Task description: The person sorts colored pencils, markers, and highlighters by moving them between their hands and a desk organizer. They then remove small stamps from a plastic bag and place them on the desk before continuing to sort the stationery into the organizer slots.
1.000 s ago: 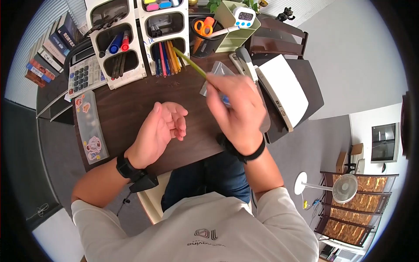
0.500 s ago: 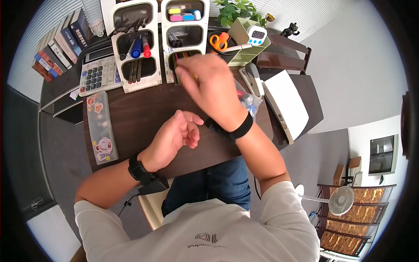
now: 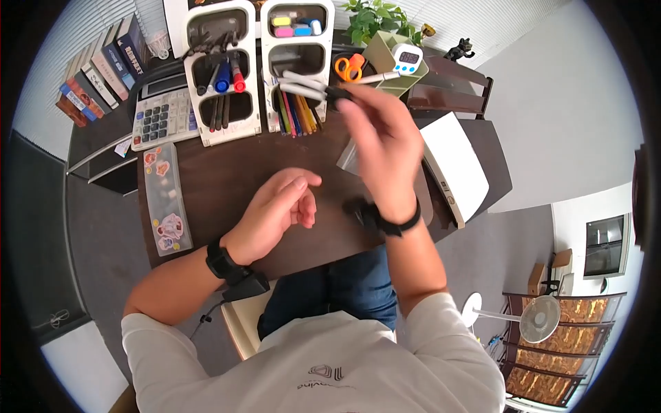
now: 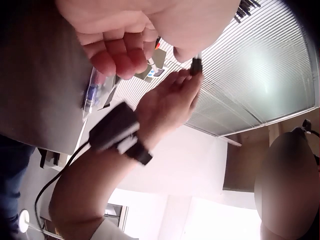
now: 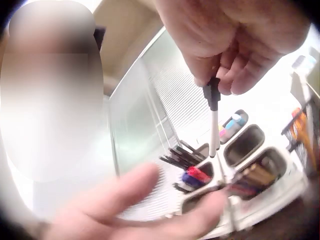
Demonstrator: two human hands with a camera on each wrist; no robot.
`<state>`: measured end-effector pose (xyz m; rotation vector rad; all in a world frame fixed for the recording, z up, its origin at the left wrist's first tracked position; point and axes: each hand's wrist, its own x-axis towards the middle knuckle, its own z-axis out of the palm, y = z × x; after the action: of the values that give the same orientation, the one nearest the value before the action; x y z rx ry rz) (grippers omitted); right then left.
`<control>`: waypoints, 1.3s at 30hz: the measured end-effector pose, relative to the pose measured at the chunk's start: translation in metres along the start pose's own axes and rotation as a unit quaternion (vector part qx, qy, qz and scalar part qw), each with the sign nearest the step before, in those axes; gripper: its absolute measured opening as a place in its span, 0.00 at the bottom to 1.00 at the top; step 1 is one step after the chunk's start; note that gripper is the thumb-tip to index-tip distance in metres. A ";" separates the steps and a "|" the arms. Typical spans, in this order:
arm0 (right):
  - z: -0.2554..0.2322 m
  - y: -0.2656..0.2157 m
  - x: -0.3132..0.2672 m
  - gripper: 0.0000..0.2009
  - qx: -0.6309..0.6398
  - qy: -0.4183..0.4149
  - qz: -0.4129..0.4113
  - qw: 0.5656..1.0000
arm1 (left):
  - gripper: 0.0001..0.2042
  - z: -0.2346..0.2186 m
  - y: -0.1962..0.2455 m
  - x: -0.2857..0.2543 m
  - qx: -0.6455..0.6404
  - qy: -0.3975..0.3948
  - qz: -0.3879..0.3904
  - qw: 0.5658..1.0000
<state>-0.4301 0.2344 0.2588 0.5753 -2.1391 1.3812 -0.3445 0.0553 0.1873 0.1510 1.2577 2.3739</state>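
Observation:
My right hand [image 3: 389, 148] is raised over the desk, pinching white-barrelled markers [image 3: 303, 89] by their black caps. Two barrels show in the head view, blurred, pointing at the right-hand pen organizer [image 3: 267, 103]. From the right wrist, one white marker [image 5: 214, 132] hangs barrel down from the fingertips. Coloured pencils [image 3: 297, 117] fill that organizer's bottom compartment, and highlighters [image 3: 296, 29] its top one; the middle one looks bare. My left hand [image 3: 279, 206] is held above the desk with loosely bent fingers and nothing in it.
A second organizer [image 3: 251, 117] with pens and markers stands to the left, beside a calculator [image 3: 162, 117]. A stickered clear case [image 3: 165, 199] lies at the left edge. Orange scissors [image 3: 349, 67], a timer [image 3: 407, 59] and a white box [image 3: 454, 165] are on the right.
A second ago my right hand held a yellow-green pencil; it reached to the pencil compartment, then drew back right with white markers. The black-capped items have left the middle compartment. My left hand shifted slightly.

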 end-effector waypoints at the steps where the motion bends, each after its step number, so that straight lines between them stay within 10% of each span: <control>1: -0.021 -0.009 -0.039 0.11 0.212 0.018 0.189 0.959 | 0.18 0.004 0.000 -0.002 -0.009 0.018 0.011 1.000; 8: -0.046 0.021 -0.121 0.12 0.319 0.006 0.349 0.881 | 0.12 0.003 -0.007 0.000 0.080 0.072 0.020 0.994; 22: -0.047 0.025 -0.133 0.15 0.375 -0.031 0.308 0.874 | 0.09 0.011 0.003 -0.006 0.246 0.067 -0.070 0.964; 33: -0.045 0.025 -0.136 0.12 0.407 -0.013 0.287 0.867 | 0.12 0.012 0.016 -0.005 0.459 0.090 0.230 0.854; 36: -0.046 0.023 -0.133 0.13 0.423 0.016 0.275 0.863 | 0.10 0.034 0.052 -0.011 0.573 0.237 0.332 0.711; 38: -0.044 0.028 -0.138 0.14 0.411 -0.012 0.275 0.869 | 0.10 0.052 0.092 0.001 0.713 0.224 0.413 0.520; 39: -0.043 0.030 -0.140 0.13 0.395 -0.021 0.261 0.881 | 0.10 0.059 0.106 0.008 0.731 0.229 0.396 0.507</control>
<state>-0.3320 0.2951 0.1643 0.2993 -1.7498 2.5996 -0.3698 0.0524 0.3059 0.7315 3.7369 0.8554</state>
